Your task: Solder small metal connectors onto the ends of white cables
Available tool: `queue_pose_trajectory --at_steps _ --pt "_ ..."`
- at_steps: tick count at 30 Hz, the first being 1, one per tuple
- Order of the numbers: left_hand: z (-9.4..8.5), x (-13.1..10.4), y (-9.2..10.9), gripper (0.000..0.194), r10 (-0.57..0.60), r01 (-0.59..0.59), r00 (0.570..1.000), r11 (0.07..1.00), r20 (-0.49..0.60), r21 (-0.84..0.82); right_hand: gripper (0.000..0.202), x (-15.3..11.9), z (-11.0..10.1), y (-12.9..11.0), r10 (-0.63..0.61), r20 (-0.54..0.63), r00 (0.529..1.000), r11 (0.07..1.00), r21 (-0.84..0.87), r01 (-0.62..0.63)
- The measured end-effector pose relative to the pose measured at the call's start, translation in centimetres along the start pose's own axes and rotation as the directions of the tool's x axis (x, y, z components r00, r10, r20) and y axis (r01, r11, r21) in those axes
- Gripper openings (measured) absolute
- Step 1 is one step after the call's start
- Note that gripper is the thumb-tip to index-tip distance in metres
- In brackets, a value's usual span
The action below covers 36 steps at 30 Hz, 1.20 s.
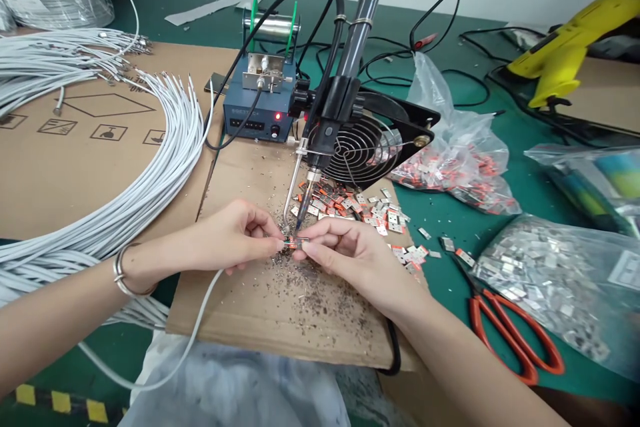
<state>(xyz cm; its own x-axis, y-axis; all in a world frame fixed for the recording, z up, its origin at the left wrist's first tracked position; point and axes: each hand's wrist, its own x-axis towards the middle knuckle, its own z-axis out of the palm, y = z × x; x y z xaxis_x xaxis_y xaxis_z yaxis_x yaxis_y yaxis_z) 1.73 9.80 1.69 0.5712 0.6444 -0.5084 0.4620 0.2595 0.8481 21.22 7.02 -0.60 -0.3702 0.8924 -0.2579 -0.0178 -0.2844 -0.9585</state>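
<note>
My left hand (250, 237) pinches the end of a white cable (200, 313), which loops down toward my lap. My right hand (345, 250) grips a small connector (295, 241) with an orange part, held against the cable end. Right above the connector is the dark tip of a soldering iron (303, 210), clamped in a stand and pointing down. Beside it a thin metal solder feed tube (291, 190) curves toward the same spot. Whether the tip touches the connector I cannot tell. My fingers partly cover the joint.
Loose connectors (385, 213) lie on the cardboard (240, 320) behind my right hand. A fan (355, 147) and a blue solder feeder (257, 110) stand further back. Bundled white cables (170, 180) lie left. At right are orange-handled scissors (515, 333) and bags of metal parts (550, 287).
</note>
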Motion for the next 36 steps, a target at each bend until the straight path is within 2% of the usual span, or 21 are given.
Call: queue_pose_trajectory --at_steps 14,36 --pt "0.09 -0.38 0.24 0.014 0.008 -0.008 1.0 1.0 0.012 -0.023 0.01 -0.02 -0.23 0.2 -0.021 0.031 0.999 0.998 0.056 0.019" --pt "-0.07 0.3 -0.2 0.014 0.003 -0.003 1.0 1.0 0.006 -0.02 0.011 -0.02 -0.13 0.23 -0.036 0.017 0.999 0.999 0.027 0.036"
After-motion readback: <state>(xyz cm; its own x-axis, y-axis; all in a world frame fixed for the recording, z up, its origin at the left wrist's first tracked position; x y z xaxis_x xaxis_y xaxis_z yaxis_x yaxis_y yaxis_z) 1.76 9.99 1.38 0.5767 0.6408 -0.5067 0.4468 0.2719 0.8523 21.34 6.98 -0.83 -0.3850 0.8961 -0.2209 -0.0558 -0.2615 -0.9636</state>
